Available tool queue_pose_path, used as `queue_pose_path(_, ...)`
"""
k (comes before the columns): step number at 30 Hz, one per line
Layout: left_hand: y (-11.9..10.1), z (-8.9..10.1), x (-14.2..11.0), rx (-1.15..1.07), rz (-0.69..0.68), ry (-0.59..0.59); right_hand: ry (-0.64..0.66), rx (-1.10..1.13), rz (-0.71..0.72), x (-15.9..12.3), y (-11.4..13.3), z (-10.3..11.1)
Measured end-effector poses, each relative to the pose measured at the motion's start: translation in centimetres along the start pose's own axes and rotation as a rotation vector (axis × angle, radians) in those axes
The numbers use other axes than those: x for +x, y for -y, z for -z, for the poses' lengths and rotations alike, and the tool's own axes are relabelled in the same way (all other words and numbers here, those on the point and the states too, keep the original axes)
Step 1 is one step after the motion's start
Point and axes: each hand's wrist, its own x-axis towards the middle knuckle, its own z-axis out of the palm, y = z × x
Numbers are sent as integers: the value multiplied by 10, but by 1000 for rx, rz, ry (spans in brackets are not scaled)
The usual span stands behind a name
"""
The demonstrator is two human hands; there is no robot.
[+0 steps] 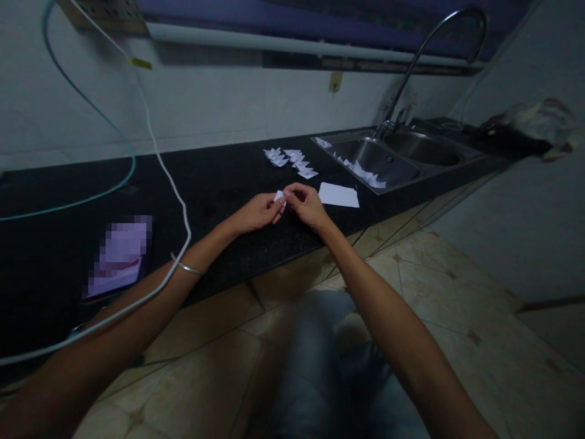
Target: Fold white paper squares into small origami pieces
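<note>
1. White and small, the folded paper piece (279, 196) is held between both hands, just above the near part of the black counter (214, 189).
2. The left hand (261, 211) has its fingers closed on the piece, thumb on top.
3. The right hand (307, 204) pinches the piece's other side, thumb and forefinger drawn together; its remaining fingers are curled.
4. Flat white paper (339, 195) lies on the counter just beside the right hand, on its right.
5. Beyond the hands, pointed folded pieces (300, 163) lie in two clusters.
6. More folded pieces (361, 172) line the near edge of the steel sink (400, 171), and one sits at its left corner.
7. A curved metal faucet (414, 58) rises behind the sink's two basins.
8. Well left of the hands lies a phone (121, 253), its screen lit and pixelated.
9. A white cable (153, 131) crosses the left forearm near a silver bracelet (189, 269); a teal cable (132, 164) loops farther left.
</note>
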Motion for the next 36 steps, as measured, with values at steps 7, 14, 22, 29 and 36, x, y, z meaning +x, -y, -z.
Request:
queue_pose_path(7, 3, 2, -2, 0, -73, 33, 156, 18, -15, -3, 9, -2)
queue_pose_path(14, -1, 9, -5, -129, 38, 161, 134, -73, 42, -5, 9, -1)
queue_pose_path(22, -1, 5, -4, -105, -28, 66, 104, -57, 14, -4, 7, -1)
queue_pose_path(29, -2, 7, -5, -209, 40, 43, 152, 13, -16, -6, 12, -1)
queue_pose_path(36, -8, 6, -4, -87, -68, -52, 200, -49, 23, -8, 16, -2)
